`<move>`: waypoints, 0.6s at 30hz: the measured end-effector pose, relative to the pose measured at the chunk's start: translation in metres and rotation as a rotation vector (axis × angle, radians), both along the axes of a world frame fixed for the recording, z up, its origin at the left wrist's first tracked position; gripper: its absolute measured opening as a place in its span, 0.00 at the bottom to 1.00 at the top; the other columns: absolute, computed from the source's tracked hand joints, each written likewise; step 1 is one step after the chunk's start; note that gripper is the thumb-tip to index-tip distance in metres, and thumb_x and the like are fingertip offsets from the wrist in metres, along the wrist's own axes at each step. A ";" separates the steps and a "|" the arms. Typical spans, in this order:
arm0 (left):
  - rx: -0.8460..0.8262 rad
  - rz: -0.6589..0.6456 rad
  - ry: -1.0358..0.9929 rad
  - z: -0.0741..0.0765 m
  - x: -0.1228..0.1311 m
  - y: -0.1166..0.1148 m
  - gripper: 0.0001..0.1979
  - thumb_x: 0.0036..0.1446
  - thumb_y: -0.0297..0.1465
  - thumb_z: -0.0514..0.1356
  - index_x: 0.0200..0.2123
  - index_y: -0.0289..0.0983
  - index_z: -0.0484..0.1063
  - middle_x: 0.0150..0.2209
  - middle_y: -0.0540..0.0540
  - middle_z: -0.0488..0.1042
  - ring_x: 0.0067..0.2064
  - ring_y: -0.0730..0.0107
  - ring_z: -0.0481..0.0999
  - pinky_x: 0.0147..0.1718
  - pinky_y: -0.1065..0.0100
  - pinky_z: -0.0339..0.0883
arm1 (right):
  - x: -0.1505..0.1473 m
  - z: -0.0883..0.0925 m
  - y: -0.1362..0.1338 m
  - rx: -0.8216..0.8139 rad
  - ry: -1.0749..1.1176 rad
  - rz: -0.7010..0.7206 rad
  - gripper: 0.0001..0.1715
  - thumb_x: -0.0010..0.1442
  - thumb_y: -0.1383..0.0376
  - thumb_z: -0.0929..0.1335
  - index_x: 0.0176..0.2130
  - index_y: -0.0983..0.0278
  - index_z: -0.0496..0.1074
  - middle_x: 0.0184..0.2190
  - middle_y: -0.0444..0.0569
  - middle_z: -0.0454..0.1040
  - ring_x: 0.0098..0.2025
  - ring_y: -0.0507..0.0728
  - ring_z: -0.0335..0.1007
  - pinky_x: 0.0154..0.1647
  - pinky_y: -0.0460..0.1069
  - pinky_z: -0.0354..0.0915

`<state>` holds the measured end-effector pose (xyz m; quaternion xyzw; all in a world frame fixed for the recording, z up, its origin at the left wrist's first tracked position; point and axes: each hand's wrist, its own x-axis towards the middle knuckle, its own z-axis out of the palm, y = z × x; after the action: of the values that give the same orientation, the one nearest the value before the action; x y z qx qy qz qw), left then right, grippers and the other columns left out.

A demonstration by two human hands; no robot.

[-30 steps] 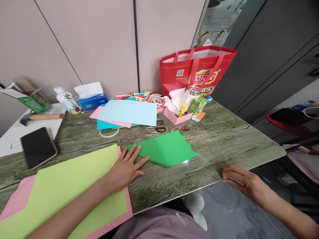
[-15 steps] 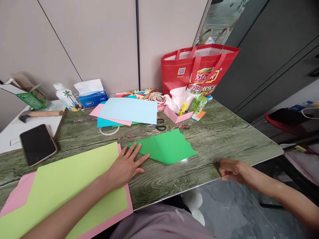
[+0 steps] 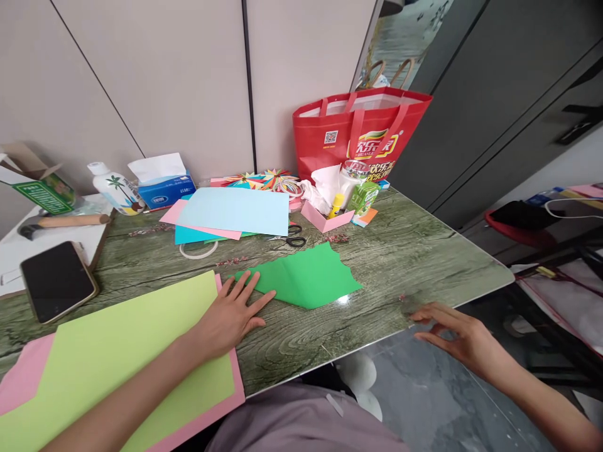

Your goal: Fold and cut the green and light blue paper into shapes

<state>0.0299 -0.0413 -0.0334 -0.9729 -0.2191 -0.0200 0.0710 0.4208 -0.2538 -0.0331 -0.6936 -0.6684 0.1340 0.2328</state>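
Observation:
My left hand (image 3: 233, 312) lies flat on the wood-grain table (image 3: 424, 263), fingers spread. Its fingertips rest on the near left corner of a green paper piece (image 3: 306, 279) with a jagged right edge. The heel of that hand sits on a large light green sheet (image 3: 136, 351) stacked over a pink sheet (image 3: 21, 383). My right hand (image 3: 456, 336) hovers at the table's front right edge, fingers loosely extended and apart, holding nothing I can see.
A phone (image 3: 54, 289) lies at the left. Behind the green piece are scissors (image 3: 292, 238), a tape ring (image 3: 198, 250), stacked coloured sheets (image 3: 233, 210), a tissue box (image 3: 164, 188), a bottle (image 3: 113, 188), a pink box (image 3: 327, 216) and a red bag (image 3: 362, 135).
My right hand, half curled at the table edge half a second ago, has opened its fingers and drawn slightly off the edge. The left hand stays on the green paper.

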 end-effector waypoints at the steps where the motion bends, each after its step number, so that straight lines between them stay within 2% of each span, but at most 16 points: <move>1: -0.004 0.000 -0.003 0.000 0.000 0.000 0.25 0.61 0.44 0.45 0.61 0.47 0.54 0.62 0.36 0.56 0.63 0.46 0.51 0.53 0.47 0.52 | 0.001 -0.003 -0.001 0.032 -0.020 0.039 0.10 0.58 0.58 0.65 0.36 0.59 0.74 0.37 0.54 0.73 0.34 0.58 0.73 0.32 0.49 0.70; 4: -0.007 -0.003 -0.016 -0.001 -0.001 0.000 0.25 0.61 0.45 0.43 0.61 0.47 0.55 0.62 0.36 0.56 0.63 0.45 0.52 0.53 0.47 0.52 | -0.001 -0.012 -0.002 0.135 -0.089 0.104 0.09 0.60 0.61 0.64 0.35 0.59 0.74 0.36 0.52 0.73 0.37 0.58 0.73 0.35 0.50 0.69; 8: 0.003 -0.012 -0.014 -0.001 -0.001 0.000 0.25 0.62 0.45 0.43 0.61 0.47 0.55 0.62 0.35 0.56 0.63 0.45 0.52 0.52 0.46 0.52 | -0.006 -0.021 -0.004 0.190 -0.143 0.128 0.07 0.61 0.66 0.64 0.40 0.58 0.71 0.37 0.51 0.72 0.39 0.58 0.71 0.39 0.51 0.68; 13: 0.006 0.001 0.005 0.000 0.000 0.000 0.26 0.61 0.45 0.44 0.61 0.48 0.54 0.62 0.35 0.56 0.62 0.45 0.52 0.52 0.47 0.53 | -0.009 -0.030 -0.005 0.235 -0.132 0.034 0.05 0.61 0.65 0.63 0.37 0.60 0.68 0.37 0.51 0.71 0.41 0.58 0.70 0.41 0.51 0.67; 18: 0.002 -0.007 0.013 0.000 -0.001 0.001 0.26 0.61 0.45 0.44 0.61 0.47 0.54 0.62 0.35 0.56 0.63 0.45 0.50 0.53 0.46 0.52 | -0.011 -0.041 -0.004 0.234 -0.090 -0.079 0.09 0.62 0.61 0.61 0.33 0.61 0.67 0.36 0.52 0.68 0.42 0.58 0.70 0.39 0.51 0.67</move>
<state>0.0292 -0.0406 -0.0334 -0.9738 -0.2151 -0.0142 0.0731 0.4101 -0.2581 -0.0743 -0.6928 -0.6613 0.0146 0.2873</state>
